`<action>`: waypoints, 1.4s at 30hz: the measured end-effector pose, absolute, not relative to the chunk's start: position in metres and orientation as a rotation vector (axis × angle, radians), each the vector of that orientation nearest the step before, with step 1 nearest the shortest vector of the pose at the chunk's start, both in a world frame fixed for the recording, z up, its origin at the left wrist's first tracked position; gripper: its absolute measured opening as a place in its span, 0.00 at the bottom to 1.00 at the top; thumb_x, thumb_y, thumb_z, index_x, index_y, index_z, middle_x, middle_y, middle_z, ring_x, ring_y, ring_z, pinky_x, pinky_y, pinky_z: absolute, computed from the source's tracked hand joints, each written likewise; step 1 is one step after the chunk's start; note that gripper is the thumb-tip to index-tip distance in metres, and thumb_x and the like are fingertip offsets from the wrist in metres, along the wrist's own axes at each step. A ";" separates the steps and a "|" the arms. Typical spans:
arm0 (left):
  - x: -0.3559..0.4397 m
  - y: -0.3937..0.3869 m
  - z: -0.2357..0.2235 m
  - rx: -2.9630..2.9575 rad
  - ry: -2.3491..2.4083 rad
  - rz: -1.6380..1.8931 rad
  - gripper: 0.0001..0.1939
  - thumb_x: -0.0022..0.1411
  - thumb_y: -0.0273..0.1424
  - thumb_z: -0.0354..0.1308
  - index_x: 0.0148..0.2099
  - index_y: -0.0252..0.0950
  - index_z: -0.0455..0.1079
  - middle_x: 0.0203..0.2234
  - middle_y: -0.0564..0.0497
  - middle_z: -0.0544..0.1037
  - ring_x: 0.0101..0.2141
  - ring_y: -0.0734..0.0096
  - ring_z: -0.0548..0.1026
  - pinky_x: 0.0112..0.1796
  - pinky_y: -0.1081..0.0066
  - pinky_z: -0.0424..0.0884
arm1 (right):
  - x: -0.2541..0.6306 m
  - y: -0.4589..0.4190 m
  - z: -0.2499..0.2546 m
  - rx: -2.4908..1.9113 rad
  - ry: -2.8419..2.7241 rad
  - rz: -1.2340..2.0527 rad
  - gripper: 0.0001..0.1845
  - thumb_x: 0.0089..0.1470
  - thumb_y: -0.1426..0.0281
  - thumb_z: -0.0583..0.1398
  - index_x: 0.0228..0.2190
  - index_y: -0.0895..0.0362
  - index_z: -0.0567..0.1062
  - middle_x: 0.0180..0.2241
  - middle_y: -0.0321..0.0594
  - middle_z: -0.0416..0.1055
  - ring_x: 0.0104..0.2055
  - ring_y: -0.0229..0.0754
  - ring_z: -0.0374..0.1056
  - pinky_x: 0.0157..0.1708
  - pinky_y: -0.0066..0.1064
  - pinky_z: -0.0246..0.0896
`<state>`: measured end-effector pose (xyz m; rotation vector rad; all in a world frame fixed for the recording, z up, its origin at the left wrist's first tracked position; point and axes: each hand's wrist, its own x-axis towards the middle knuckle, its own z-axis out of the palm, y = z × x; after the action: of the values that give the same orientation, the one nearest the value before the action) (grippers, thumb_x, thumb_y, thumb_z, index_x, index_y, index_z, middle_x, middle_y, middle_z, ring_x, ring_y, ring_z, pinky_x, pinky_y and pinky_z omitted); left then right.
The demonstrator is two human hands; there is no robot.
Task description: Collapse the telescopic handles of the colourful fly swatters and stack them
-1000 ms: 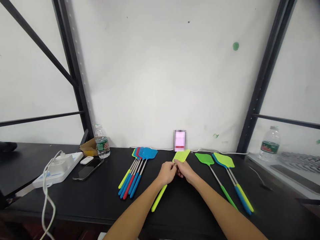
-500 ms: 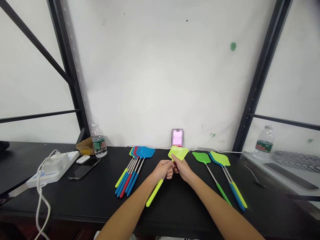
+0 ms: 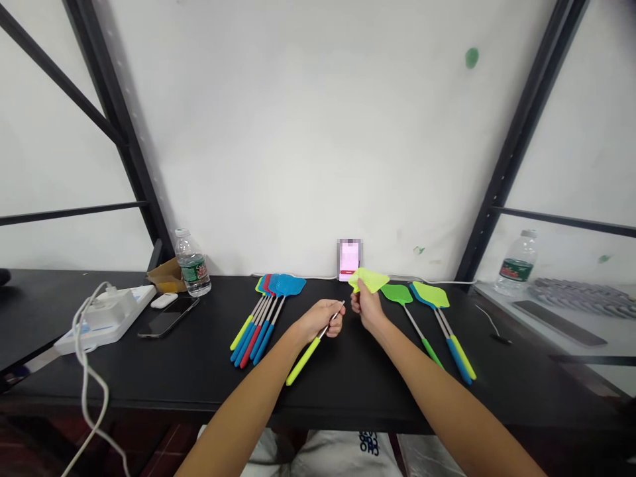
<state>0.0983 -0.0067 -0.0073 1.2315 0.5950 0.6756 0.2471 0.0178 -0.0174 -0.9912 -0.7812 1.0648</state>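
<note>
My left hand (image 3: 320, 318) is closed around the metal rod of a fly swatter handle (image 3: 307, 353) with a yellow-green grip, held just above the black table (image 3: 149, 371). My right hand (image 3: 366, 309) pinches the yellow-green mesh swatter head (image 3: 370, 279), which is now apart from the rod's tip. A small gap shows between the rod end and the head.
A bundle of several swatters (image 3: 263, 311) lies left of my hands, three more swatters (image 3: 430, 315) lie to the right. A small pink-screened device (image 3: 348, 260) leans on the wall. Water bottle (image 3: 191, 264), phone (image 3: 167, 317) and power strip (image 3: 106, 315) sit at left; another bottle (image 3: 511, 265) at right.
The swatter head has come off the rod: my right hand lifted it up and right, while my left hand kept the handle. The camera view also shifted slightly.
</note>
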 end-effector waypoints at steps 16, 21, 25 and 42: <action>0.102 0.004 -0.019 1.431 1.144 0.941 0.13 0.63 0.35 0.55 0.30 0.37 0.56 0.11 0.62 0.60 0.10 0.83 0.57 0.15 0.79 0.49 | 0.252 0.009 -0.020 -1.658 -1.797 0.407 0.17 0.52 0.59 0.59 0.22 0.60 0.77 0.23 0.45 0.74 0.27 0.42 0.70 0.25 0.26 0.54; 0.099 0.004 -0.024 1.645 1.143 0.914 0.13 0.61 0.36 0.57 0.30 0.36 0.58 0.12 0.61 0.64 0.12 0.81 0.62 0.16 0.80 0.54 | 0.256 0.009 -0.020 -1.760 -1.746 0.335 0.15 0.49 0.59 0.62 0.31 0.59 0.79 0.33 0.48 0.77 0.36 0.47 0.72 0.28 0.27 0.54; 0.098 0.002 -0.023 1.742 1.148 0.901 0.13 0.59 0.36 0.58 0.30 0.36 0.58 0.13 0.60 0.65 0.13 0.80 0.64 0.17 0.79 0.56 | 0.259 0.010 -0.022 -1.843 -1.641 0.335 0.20 0.44 0.56 0.65 0.33 0.59 0.77 0.36 0.53 0.77 0.38 0.52 0.73 0.28 0.30 0.55; 0.098 -0.009 -0.012 1.914 1.092 0.914 0.06 0.57 0.32 0.55 0.31 0.34 0.66 0.12 0.60 0.65 0.14 0.79 0.64 0.19 0.79 0.58 | 0.243 0.003 -0.023 -1.335 -1.759 0.651 0.19 0.55 0.61 0.55 0.18 0.57 0.71 0.20 0.37 0.70 0.26 0.37 0.65 0.24 0.24 0.51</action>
<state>0.0976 -0.0091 -0.0120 1.9138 1.0916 0.9142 0.2434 0.0030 -0.0229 -1.3353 -1.7586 0.6512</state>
